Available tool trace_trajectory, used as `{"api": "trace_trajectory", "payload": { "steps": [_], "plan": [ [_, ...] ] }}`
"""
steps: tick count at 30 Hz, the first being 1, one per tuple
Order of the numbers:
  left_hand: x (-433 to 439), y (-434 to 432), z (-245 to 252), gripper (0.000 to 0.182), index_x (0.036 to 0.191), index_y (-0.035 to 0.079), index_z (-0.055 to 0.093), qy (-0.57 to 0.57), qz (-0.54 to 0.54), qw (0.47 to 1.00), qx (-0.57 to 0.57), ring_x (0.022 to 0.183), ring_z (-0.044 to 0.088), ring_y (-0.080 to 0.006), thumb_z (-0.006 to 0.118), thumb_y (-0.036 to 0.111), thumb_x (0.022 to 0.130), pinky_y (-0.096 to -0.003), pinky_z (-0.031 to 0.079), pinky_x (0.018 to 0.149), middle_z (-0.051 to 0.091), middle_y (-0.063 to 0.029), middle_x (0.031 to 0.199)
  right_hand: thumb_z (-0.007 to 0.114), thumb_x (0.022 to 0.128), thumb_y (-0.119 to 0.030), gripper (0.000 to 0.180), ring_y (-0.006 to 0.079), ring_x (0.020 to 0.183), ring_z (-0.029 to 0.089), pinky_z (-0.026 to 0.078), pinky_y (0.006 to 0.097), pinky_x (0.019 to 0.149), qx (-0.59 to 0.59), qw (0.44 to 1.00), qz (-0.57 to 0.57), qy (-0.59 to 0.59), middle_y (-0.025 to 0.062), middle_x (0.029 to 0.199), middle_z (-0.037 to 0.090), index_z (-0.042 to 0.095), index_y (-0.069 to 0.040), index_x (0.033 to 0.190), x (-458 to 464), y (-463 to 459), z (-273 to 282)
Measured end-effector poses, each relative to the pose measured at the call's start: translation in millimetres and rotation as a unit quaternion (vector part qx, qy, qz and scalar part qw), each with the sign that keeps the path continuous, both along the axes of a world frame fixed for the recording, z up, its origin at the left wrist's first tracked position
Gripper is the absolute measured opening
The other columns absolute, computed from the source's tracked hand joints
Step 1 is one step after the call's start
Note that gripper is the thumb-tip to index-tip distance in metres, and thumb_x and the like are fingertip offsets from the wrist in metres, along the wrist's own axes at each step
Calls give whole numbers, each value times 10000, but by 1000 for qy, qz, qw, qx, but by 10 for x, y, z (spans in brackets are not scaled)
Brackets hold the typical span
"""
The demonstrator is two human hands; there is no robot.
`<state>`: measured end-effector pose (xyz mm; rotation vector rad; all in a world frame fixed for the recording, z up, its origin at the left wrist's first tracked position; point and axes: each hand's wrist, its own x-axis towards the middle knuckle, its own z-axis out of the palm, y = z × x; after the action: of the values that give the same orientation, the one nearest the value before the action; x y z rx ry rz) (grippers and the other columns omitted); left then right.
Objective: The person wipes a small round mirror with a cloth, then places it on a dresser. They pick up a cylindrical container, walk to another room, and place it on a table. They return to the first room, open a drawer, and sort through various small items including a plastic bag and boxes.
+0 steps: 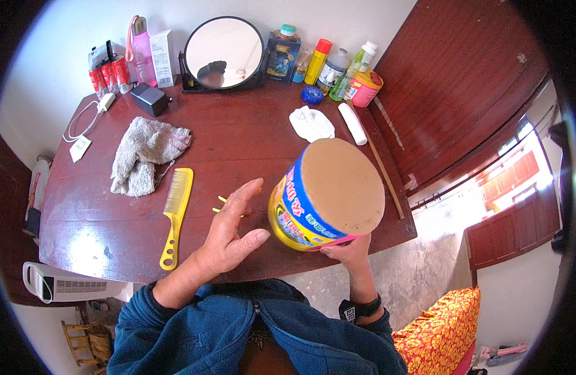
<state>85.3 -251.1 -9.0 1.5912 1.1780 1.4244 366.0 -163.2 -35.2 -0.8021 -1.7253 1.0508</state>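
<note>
My right hand [351, 252] grips a large yellow, blue and pink printed cardboard tub [295, 211] from below and behind. Its flat brown end [343, 185] faces up towards me. Just left of the tub, my left hand [232, 229] is open with fingers and thumb apart, holding nothing. Small yellow pieces [220, 205] lie on the table beyond that hand, partly hidden by it. A yellow comb [174, 215] rests on the wood to its left. Farther back is a crumpled grey towel [145, 150].
On the dark red wooden table [241, 140] stand a round mirror [224, 51], a pink bottle [142, 56], red cans [110, 77], a black adapter [150, 98] and several bottles at the back. A white roll [352, 123] and a wooden stick [384, 173] lie at right.
</note>
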Motion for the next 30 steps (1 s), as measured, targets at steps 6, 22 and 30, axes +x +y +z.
{"api": "trace_trajectory", "payload": {
  "steps": [6,22,30],
  "plan": [
    [7,-80,-34,783,1507,-4,361,5,22,1000,12,1367,454,-333,675,403,916,-426,435,1053,428,-226,1487,989,532,-215,958,206,1155,608,484,364,1014,-7,996,-92,12,114,1261,629,502,17,1324,376,111,-96],
    [-6,-263,-55,618,1363,-19,516,176,117,974,75,1302,515,-414,658,390,922,-456,409,1082,520,-258,1397,983,567,-187,1008,245,1193,603,499,393,1022,-38,987,-131,89,147,1318,587,437,27,1388,1276,-191,-171],
    [119,-503,76,558,1345,-19,537,159,87,981,68,1297,524,-402,667,320,921,-448,428,1069,520,-252,1404,987,577,-202,997,265,1119,662,571,405,947,-14,973,-189,130,153,1274,621,441,36,1376,1526,-1065,-56]
  ]
}}
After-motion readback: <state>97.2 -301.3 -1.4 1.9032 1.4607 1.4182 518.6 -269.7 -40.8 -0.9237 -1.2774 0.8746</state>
